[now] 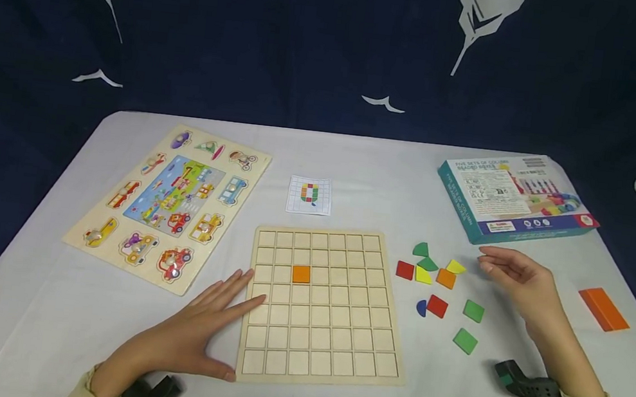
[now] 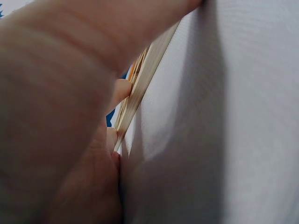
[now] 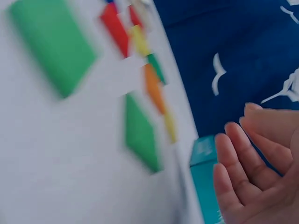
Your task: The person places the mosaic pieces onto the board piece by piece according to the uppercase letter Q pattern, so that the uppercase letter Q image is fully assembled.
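A wooden grid board [image 1: 317, 379] lies flat in the middle of the table, with one orange square tile [image 1: 301, 274] in a cell at its upper left. My left hand [image 1: 196, 328] is spread along the board's left edge, fingertips and thumb touching the rim. In the left wrist view, the thumb [image 2: 65, 70] crosses in front of the board's side [image 2: 147, 74]. My right hand [image 1: 521, 284] hovers with loosely bent fingers and nothing in them. Left of it lie loose tiles: red squares [image 1: 437, 306], green squares [image 1: 473, 310], an orange square [image 1: 446, 278], yellow pieces [image 1: 423, 275], green pieces [image 1: 420, 249] and a blue half-round [image 1: 421, 308].
A small pattern card [image 1: 309, 195] lies behind the board. At the left is a wooden vehicle peg puzzle [image 1: 200, 270]. A teal-edged box [image 1: 518, 197] stands at the back right, and an orange rectangular block [image 1: 603, 309] lies near the right edge.
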`<move>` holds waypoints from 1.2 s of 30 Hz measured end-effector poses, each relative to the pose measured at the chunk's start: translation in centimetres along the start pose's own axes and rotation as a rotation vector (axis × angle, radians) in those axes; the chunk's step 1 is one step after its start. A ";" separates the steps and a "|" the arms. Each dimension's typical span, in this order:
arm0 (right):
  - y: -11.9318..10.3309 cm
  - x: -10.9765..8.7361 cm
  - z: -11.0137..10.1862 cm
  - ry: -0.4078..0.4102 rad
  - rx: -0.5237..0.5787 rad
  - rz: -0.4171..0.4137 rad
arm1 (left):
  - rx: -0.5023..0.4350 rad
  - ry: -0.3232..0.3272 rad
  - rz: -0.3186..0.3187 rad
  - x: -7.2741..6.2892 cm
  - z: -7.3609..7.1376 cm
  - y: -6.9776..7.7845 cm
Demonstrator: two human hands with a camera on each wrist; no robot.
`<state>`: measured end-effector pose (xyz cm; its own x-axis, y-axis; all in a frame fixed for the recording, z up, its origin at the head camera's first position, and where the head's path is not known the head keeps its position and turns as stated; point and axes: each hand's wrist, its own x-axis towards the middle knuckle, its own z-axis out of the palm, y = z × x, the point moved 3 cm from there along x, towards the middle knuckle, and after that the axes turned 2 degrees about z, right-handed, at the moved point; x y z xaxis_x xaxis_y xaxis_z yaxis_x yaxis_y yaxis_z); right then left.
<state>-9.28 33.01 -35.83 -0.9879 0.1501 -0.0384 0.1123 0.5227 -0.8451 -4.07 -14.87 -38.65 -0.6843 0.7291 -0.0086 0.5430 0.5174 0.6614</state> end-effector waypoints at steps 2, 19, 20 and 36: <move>1.0 -0.2 0.4 -0.027 -0.037 -0.006 | 0.007 0.011 0.017 0.0 0.0 0.0; 1.4 -1.2 3.2 -0.027 -0.286 -0.144 | 0.029 0.030 0.042 -0.1 0.1 -0.2; 1.3 -1.3 3.4 -0.025 -0.296 -0.158 | 0.028 0.028 0.042 -0.1 0.1 -0.2; 0.8 -1.5 4.4 0.041 -0.358 -0.259 | 0.042 0.006 0.029 0.0 0.1 -0.1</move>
<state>-8.17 29.55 -38.79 -0.9840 0.0051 0.1780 -0.1018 0.8043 -0.5855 -4.10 -14.94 -38.80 -0.6708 0.7415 0.0143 0.5822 0.5146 0.6295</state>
